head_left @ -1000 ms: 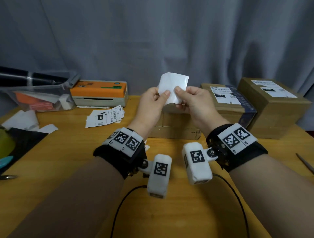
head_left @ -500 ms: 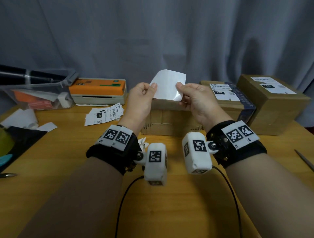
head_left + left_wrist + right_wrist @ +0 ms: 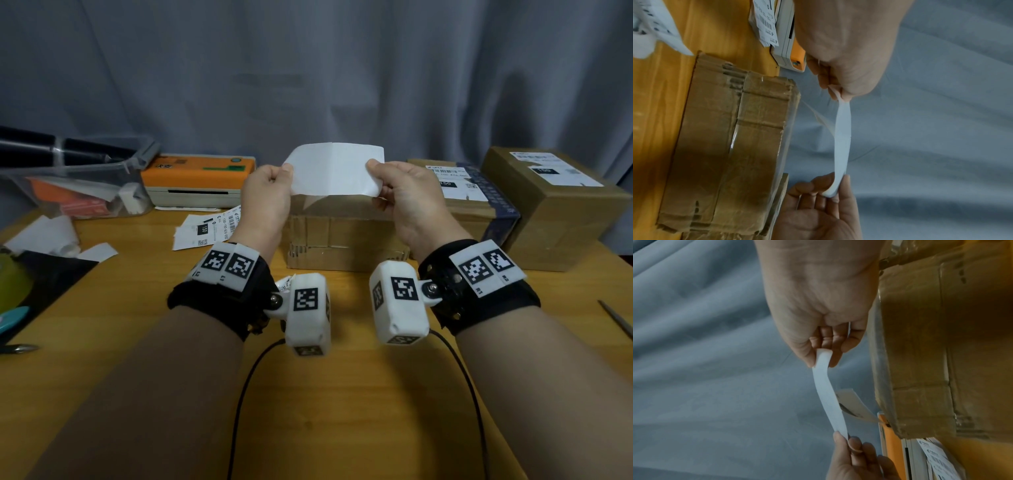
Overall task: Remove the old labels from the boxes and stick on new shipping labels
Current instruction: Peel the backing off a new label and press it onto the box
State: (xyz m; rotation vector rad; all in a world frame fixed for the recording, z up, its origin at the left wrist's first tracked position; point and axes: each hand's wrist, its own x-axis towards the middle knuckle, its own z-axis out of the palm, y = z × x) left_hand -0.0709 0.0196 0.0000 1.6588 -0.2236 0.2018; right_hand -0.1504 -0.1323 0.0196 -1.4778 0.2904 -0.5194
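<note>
A white label sheet (image 3: pixel 335 169) with its blank side toward me is stretched flat in the air between both hands. My left hand (image 3: pixel 282 174) pinches its left edge and my right hand (image 3: pixel 376 171) pinches its right edge. It hangs just above a taped brown cardboard box (image 3: pixel 342 236) with no label showing on it. In the left wrist view the sheet (image 3: pixel 841 138) appears edge-on beside the box (image 3: pixel 731 146). In the right wrist view a thin printed layer (image 3: pixel 855 404) hangs off the far side of the sheet (image 3: pixel 828 394).
An orange label printer (image 3: pixel 198 178) and a pile of printed labels (image 3: pixel 209 229) lie at the back left, next to a clear bin (image 3: pixel 75 185). Two labelled boxes (image 3: pixel 479 202) (image 3: pixel 555 205) stand at the right. A metal tool (image 3: pixel 616 318) lies at the right edge.
My hands have moved apart and come down a little. The sheet, bunched between them before, is now spread wide and flat over the box.
</note>
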